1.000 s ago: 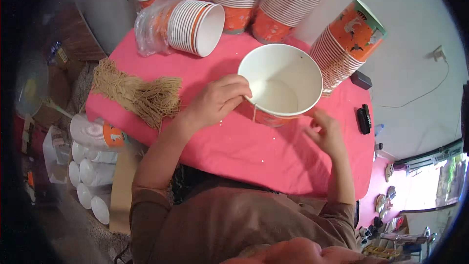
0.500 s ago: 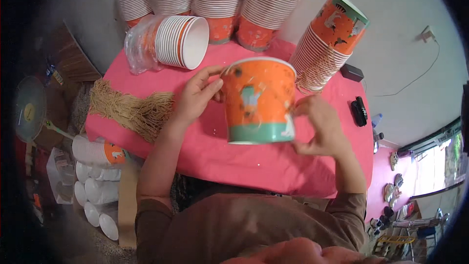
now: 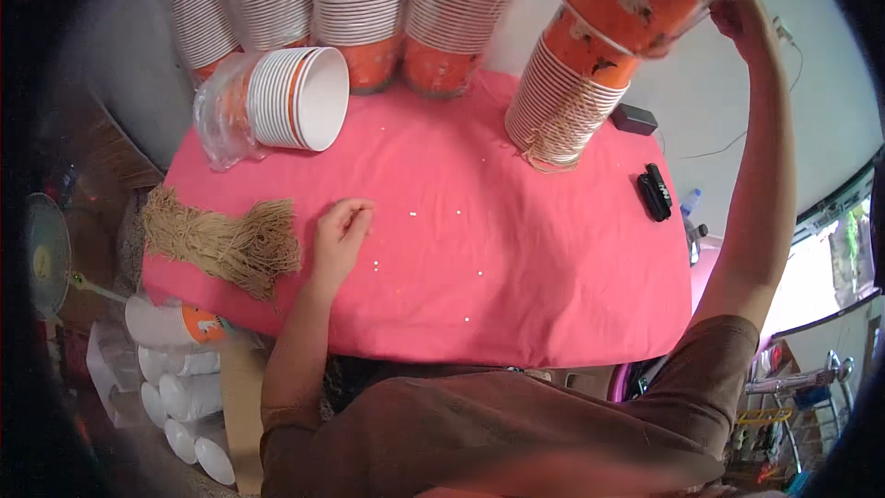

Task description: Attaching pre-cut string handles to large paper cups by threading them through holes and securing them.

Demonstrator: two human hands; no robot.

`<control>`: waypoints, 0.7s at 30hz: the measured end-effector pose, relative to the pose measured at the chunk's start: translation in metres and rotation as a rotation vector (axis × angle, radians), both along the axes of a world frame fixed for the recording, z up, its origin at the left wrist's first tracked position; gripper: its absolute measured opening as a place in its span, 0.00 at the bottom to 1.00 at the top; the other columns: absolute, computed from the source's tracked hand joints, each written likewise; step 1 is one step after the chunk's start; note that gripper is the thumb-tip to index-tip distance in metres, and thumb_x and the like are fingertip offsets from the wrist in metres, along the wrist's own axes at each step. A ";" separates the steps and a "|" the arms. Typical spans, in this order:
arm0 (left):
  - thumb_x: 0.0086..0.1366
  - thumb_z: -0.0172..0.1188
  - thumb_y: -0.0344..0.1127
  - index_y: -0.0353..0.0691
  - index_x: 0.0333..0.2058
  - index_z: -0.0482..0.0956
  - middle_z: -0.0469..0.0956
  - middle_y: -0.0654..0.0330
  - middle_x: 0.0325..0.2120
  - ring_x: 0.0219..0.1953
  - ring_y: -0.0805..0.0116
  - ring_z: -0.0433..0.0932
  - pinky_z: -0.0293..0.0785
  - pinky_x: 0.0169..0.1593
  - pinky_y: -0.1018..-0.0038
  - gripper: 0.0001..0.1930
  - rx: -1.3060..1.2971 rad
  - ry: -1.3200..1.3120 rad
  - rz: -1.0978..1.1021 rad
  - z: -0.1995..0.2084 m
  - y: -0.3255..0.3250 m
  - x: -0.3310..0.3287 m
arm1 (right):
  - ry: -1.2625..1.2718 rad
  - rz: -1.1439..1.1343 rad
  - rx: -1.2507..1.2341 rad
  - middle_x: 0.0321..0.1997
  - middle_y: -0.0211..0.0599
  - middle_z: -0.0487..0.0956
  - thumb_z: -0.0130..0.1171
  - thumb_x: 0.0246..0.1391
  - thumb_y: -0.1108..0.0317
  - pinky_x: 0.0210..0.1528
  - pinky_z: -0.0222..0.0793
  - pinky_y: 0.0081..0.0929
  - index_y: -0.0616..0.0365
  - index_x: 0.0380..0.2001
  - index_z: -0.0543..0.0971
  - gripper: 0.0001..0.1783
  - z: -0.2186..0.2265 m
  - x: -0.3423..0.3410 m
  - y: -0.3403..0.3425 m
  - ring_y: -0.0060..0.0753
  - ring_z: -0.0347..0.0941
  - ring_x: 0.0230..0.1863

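My right hand (image 3: 737, 23) is stretched far out to the back right, its fingers closed on the green base end of an orange paper bucket (image 3: 636, 2). That bucket is upside down, over the top of a stack of upturned paper buckets (image 3: 567, 97) with twine strands hanging down its side. Whether its rim has settled on the stack I cannot tell. Low over the pink cloth, my left hand (image 3: 343, 232) has its fingers curled together, with nothing visible in them. Just left of it lies a bundle of tan twine (image 3: 221, 240).
Tall plastic-wrapped bucket stacks (image 3: 359, 0) line the back. A bagged row of white-lined buckets (image 3: 318, 100) lies on its side before them. Near the right edge of the pink tablecloth (image 3: 553, 267) are a black box (image 3: 634, 119) and a black marker-like object (image 3: 656, 194).
My right hand has carried the bucket from the middle up to the back-right stack. My left hand has let go of it and come down beside the twine.
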State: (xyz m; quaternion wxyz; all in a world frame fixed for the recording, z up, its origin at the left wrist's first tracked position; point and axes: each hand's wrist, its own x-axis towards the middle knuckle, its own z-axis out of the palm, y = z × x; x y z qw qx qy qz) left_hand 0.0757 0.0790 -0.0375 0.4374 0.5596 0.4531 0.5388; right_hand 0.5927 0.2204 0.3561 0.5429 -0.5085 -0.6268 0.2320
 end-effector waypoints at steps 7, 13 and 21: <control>0.63 0.55 0.24 0.31 0.36 0.77 0.75 0.64 0.28 0.28 0.80 0.73 0.70 0.32 0.82 0.05 0.095 0.125 0.044 -0.014 0.005 -0.007 | -0.136 -0.239 -0.114 0.23 0.35 0.79 0.50 0.55 0.45 0.17 0.60 0.16 0.58 0.29 0.79 0.25 -0.009 -0.035 0.012 0.20 0.69 0.17; 0.62 0.55 0.24 0.31 0.36 0.77 0.75 0.62 0.28 0.27 0.78 0.73 0.70 0.31 0.80 0.04 0.114 0.219 0.029 0.000 0.002 -0.001 | -0.148 -0.210 -0.201 0.23 0.35 0.80 0.48 0.56 0.47 0.19 0.67 0.19 0.57 0.32 0.78 0.23 -0.028 -0.008 0.028 0.23 0.72 0.18; 0.62 0.56 0.23 0.32 0.35 0.78 0.75 0.62 0.27 0.27 0.79 0.72 0.69 0.31 0.80 0.04 0.116 0.239 -0.002 -0.005 0.002 -0.001 | -0.164 -0.277 -0.187 0.19 0.37 0.78 0.43 0.59 0.47 0.16 0.67 0.22 0.60 0.27 0.78 0.26 -0.055 -0.025 0.036 0.26 0.71 0.15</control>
